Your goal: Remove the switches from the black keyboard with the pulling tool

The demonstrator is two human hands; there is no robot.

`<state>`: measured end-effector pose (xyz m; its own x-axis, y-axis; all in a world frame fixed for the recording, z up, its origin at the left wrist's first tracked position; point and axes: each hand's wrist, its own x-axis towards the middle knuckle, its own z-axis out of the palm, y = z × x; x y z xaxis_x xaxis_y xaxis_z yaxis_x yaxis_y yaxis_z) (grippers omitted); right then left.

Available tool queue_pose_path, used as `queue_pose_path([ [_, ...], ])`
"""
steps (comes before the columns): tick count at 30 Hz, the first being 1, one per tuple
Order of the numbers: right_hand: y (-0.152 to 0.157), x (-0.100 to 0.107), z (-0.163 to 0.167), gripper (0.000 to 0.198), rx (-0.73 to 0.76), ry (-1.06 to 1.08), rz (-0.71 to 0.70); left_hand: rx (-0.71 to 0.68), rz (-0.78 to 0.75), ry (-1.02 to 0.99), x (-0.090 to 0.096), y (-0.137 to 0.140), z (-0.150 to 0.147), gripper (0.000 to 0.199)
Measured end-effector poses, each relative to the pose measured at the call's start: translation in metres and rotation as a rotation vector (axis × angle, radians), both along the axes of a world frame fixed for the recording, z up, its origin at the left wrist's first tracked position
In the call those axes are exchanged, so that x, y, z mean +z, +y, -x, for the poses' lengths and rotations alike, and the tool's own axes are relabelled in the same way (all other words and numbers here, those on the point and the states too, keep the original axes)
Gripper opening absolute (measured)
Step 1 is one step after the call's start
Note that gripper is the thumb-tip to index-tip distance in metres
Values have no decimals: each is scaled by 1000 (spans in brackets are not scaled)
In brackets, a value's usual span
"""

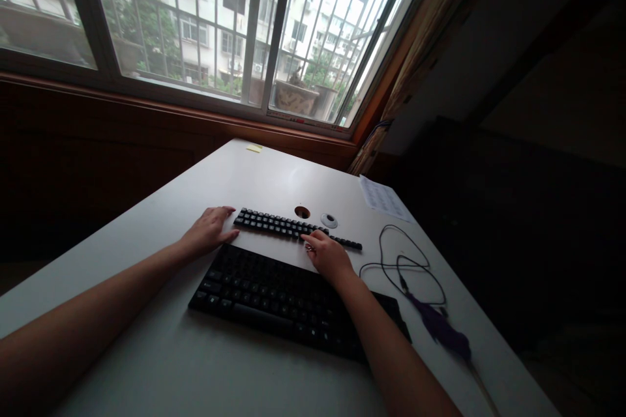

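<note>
A black keyboard (244, 290) lies on the white desk, its upper part dark and short of detail. Behind it, loose black keycaps (274, 223) are lined up in long rows. My left hand (209, 229) rests on the desk at the left end of these rows, thumb and fingers apart, with nothing held. Over the front row is my right hand (323, 253), fingers curled and the index fingertip and thumb closed at a keycap (302, 236). My right forearm crosses the right part of the keyboard and hides some of it.
Right of the keyboard lie a looped black cable (413, 266) and a purple duster-like thing (443, 329) with a pale handle. A round desk hole (302, 212), its grey cover (329, 220), a printed sheet (384, 199) and a yellow note (254, 148) are farther back.
</note>
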<state>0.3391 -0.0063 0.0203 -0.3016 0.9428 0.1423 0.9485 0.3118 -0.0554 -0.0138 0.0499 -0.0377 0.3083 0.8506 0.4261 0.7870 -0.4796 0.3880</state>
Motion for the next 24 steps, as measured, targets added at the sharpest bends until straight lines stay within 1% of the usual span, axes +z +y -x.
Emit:
queue_pose_path([
  [5, 2, -3, -2, 43, 14, 18, -3, 4, -1, 13, -1, 1, 0, 58],
  [9, 1, -1, -2, 47, 20, 29, 13, 11, 9, 13, 1, -1, -1, 58],
  [19, 0, 2, 0, 47, 7, 40, 24, 12, 29, 6, 5, -2, -2, 59],
  [24, -1, 4, -4, 45, 2, 107, -17, 5, 11, -9, 4, -3, -2, 58],
])
